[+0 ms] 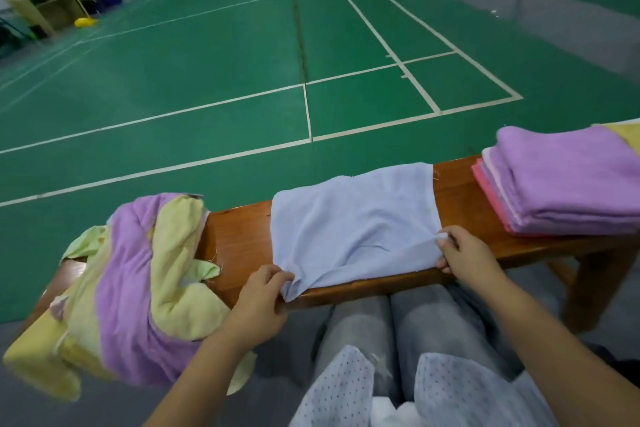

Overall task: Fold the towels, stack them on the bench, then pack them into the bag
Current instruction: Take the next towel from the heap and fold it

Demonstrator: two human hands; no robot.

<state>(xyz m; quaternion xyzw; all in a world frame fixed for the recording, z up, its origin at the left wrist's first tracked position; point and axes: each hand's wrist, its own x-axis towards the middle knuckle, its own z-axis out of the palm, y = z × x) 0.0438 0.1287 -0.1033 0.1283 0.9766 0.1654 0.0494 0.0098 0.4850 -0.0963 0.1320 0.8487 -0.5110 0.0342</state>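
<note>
The thin, limp pale-blue cloth towel (353,222) lies flat on the brown wooden table (239,236). Left grip (258,302) and right grip (465,255) each pinch a near corner; it looks light, best handled by corners.

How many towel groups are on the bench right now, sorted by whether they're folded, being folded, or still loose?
Folded stack at the right end of the wooden bench: 1
Pale blue towel spread flat, pinched by the left hand and right hand: 1
Loose heap of purple and yellow towels at the left end: 1
Total: 3 groups; towels inside the stack and heap cannot be counted.
</note>
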